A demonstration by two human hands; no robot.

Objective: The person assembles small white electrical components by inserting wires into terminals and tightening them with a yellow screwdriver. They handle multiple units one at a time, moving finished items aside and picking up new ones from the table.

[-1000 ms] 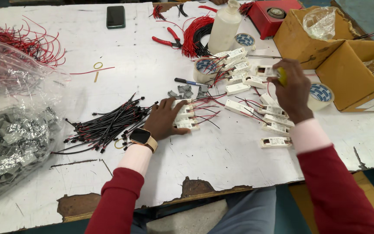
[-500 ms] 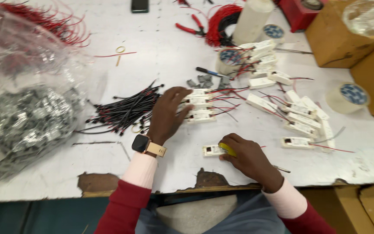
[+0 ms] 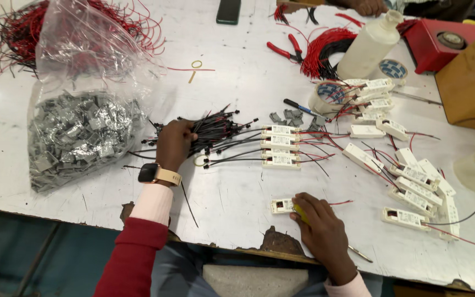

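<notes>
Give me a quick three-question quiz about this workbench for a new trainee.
1. True or false: the left hand rests on the bundle of black wires.
2. Which item sits under the right hand? A) red pliers B) small white module C) tape roll
3. What fills the clear plastic bag at the left of the table?

Key:
1. True.
2. B, the small white module near the table edge, with a yellow-handled tool in the fingers.
3. Small grey metallic pieces.

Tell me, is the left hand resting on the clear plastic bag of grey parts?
No, the left hand lies on the bundle of black wires, apart from the plastic bag to its left.
</notes>
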